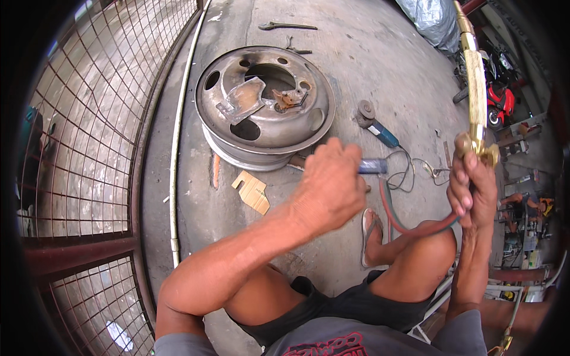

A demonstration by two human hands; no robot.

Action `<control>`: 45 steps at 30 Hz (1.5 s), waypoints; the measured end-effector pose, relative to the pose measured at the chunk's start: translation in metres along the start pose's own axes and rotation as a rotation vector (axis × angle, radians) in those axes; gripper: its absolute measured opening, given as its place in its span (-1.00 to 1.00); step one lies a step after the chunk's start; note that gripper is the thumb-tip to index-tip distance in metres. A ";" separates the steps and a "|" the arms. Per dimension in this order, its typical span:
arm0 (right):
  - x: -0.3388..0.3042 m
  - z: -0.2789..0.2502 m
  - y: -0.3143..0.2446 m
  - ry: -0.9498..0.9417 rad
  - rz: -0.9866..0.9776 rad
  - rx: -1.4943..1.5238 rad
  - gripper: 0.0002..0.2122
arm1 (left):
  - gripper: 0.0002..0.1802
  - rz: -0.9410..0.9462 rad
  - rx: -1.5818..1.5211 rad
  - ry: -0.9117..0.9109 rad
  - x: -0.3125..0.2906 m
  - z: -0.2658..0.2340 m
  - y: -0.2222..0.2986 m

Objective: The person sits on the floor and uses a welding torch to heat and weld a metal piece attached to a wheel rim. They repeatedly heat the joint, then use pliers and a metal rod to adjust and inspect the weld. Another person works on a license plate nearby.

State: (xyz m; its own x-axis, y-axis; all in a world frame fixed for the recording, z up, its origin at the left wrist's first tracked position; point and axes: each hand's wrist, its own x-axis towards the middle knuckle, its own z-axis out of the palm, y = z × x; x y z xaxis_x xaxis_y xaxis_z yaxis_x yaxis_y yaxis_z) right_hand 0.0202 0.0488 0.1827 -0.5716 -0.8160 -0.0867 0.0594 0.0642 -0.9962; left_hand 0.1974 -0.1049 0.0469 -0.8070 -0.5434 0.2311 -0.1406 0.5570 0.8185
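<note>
My right hand (475, 184) is closed around the valve end of a brass gas torch (475, 89), which points upward. Red and green hoses (407, 228) run from beneath that hand toward the floor. In the middle, my left hand (332, 187) is curled into a fist, slightly blurred. A blue cylindrical piece (373, 166) shows just beyond its knuckles; I cannot tell whether the fist holds it. Ahead lies a steel truck wheel rim (267, 133), flat on the concrete. On it rest a bare metal plate (244, 99) and a rusty metal piece (290, 99).
A blue angle grinder (380, 130) with its cord lies right of the rim. Beyond the rim are a wrench (288, 26) and a smaller tool (297, 50). A cut cardboard piece (252, 191) lies nearer. A mesh gate (95, 124) and a pale pipe (180, 136) border the left.
</note>
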 end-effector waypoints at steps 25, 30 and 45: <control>-0.086 0.010 0.127 -0.744 0.574 0.278 -0.72 | -0.69 -0.907 -0.221 0.490 -0.027 -0.069 -0.082; -0.087 -0.006 0.128 -0.796 0.524 0.315 -0.70 | -0.68 -0.820 -0.134 0.574 -0.018 -0.067 -0.080; -0.085 -0.013 0.149 -0.742 0.508 0.414 -0.62 | -0.20 -0.791 -0.061 0.640 0.018 -0.063 -0.085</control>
State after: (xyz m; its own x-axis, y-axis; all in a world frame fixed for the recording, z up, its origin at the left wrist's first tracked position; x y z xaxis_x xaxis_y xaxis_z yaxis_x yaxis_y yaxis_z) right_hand 0.0671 0.1356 0.0419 0.2509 -0.9092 -0.3324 0.5179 0.4161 -0.7474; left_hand 0.2306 -0.2019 0.0143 -0.0347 -0.9857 -0.1648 -0.4569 -0.1310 0.8798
